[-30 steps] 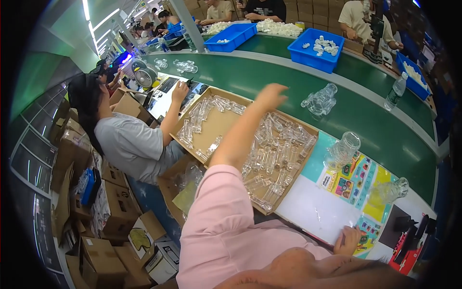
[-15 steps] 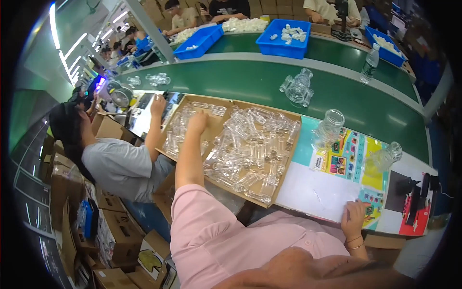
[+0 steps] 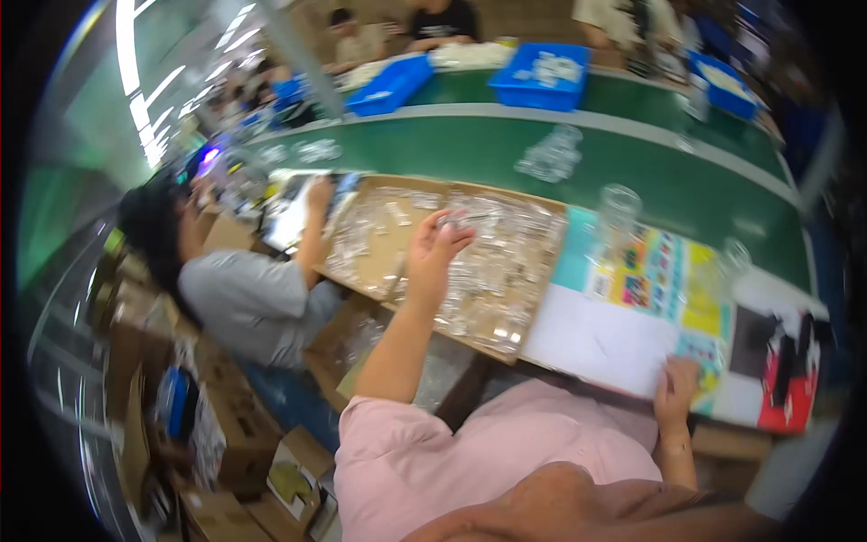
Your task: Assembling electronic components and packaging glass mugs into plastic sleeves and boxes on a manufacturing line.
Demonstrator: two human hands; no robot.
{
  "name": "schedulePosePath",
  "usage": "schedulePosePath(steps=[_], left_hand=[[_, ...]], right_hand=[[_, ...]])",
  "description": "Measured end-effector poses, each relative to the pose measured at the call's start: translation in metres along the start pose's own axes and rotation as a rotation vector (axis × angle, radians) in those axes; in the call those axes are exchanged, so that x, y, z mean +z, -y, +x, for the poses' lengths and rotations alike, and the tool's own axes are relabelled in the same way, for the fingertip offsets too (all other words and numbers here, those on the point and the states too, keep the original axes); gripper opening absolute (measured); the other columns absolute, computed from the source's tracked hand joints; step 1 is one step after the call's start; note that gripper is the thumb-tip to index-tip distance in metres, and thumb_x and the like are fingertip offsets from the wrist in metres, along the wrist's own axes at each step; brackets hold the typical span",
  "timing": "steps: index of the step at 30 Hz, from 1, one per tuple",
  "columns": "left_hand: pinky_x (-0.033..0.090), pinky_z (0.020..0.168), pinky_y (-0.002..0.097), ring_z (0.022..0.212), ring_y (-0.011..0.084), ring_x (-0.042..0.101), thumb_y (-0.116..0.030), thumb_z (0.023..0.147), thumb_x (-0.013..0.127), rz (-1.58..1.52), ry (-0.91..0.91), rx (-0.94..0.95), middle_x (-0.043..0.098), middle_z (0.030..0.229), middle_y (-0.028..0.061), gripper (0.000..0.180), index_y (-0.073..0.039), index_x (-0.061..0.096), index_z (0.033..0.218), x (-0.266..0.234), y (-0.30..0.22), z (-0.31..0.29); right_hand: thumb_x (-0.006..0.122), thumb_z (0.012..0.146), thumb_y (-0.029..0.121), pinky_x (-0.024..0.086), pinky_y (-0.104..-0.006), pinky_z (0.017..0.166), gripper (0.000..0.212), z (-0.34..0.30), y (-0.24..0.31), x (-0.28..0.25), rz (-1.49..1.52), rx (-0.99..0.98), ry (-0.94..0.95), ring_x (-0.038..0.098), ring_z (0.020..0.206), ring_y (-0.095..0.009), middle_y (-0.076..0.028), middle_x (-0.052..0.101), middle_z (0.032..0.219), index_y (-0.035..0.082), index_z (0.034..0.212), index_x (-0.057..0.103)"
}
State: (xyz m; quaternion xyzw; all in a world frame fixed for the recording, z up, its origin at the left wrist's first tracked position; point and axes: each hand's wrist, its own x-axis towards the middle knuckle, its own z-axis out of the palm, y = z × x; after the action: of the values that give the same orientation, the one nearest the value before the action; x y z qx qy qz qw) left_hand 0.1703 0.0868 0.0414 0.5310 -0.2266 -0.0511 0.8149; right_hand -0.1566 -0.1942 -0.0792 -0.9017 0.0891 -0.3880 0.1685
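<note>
My left hand (image 3: pixel 434 250) is raised over the cardboard tray (image 3: pixel 378 263) with its fingers closed on a small clear plastic piece (image 3: pixel 460 219), blurred by motion. Under and beyond it, the tray's two sections hold many clear tubular pieces (image 3: pixel 492 271); the left section is the sparser one. My right hand (image 3: pixel 676 387) lies at the near edge of a white sheet (image 3: pixel 596 336), fingers loosely bent and nothing visible in them. Past that sheet, a clear jar-like assembly (image 3: pixel 619 215) stands on a colourful printed sheet (image 3: pixel 664 280), with another clear assembly (image 3: pixel 733 260) farther right.
A green conveyor belt (image 3: pixel 433 149) runs behind the trays, carrying a clear assembly (image 3: pixel 551 154). Blue bins (image 3: pixel 540 79) with white parts stand beyond it. A person in grey (image 3: pixel 248 307) works at my left. Black tools (image 3: pixel 784 366) lie far right; cardboard boxes (image 3: pixel 239 434) crowd the lower left.
My left hand has lifted out of the left tray section and moved right, bringing a clear piece. The whole view has shifted slightly; my right hand remains at the sheet's edge.
</note>
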Motion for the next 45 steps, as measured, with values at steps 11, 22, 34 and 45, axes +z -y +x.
schedulePosePath(steps=[11, 22, 34, 45], left_hand=[[0.050, 0.083, 0.0324, 0.094, 0.0265, 0.058, -0.011, 0.088, 0.050, 0.073, 0.085, 0.146, 0.050, 0.117, 0.0174, 0.025, 0.000, 0.046, 0.110, 0.084, 0.036, -0.079], [0.050, 0.081, 0.0324, 0.096, 0.0239, 0.057, 0.010, 0.076, 0.056, 0.066, 0.390, -0.057, 0.053, 0.110, 0.0234, 0.031, 0.000, 0.047, 0.104, 0.125, 0.044, -0.125], [0.046, 0.086, 0.0285, 0.100, 0.0187, 0.055, 0.011, 0.073, 0.061, -0.113, 0.446, -0.085, 0.051, 0.115, 0.0184, 0.031, 0.001, 0.049, 0.101, 0.145, 0.041, -0.133], [0.046, 0.085, 0.0303, 0.101, 0.0209, 0.055, 0.009, 0.071, 0.064, -0.046, 0.446, -0.091, 0.056, 0.107, 0.0185, 0.033, 0.000, 0.048, 0.098, 0.154, 0.027, -0.134]], right_hand=[[0.053, 0.080, -0.005, 0.034, -0.0357, 0.097, 0.055, 0.012, -0.065, -0.086, -0.060, 0.329, -0.733, 0.039, 0.116, -0.024, -0.014, 0.027, 0.133, 0.000, 0.128, 0.026], [0.067, 0.071, 0.020, 0.045, -0.0380, 0.078, 0.040, 0.039, -0.157, -0.063, -0.116, 0.807, -0.319, 0.058, 0.089, -0.034, -0.019, 0.059, 0.096, 0.000, 0.102, 0.051], [0.072, 0.062, 0.000, 0.042, -0.0254, 0.082, 0.052, 0.066, 0.021, -0.135, 0.619, 0.331, 0.119, 0.052, 0.092, -0.014, -0.005, 0.054, 0.099, 0.002, 0.108, 0.047], [0.073, 0.071, 0.027, 0.041, -0.0288, 0.083, 0.054, 0.096, 0.038, -0.143, 0.964, 0.239, -0.277, 0.050, 0.091, -0.018, -0.006, 0.050, 0.095, 0.002, 0.108, 0.044]])
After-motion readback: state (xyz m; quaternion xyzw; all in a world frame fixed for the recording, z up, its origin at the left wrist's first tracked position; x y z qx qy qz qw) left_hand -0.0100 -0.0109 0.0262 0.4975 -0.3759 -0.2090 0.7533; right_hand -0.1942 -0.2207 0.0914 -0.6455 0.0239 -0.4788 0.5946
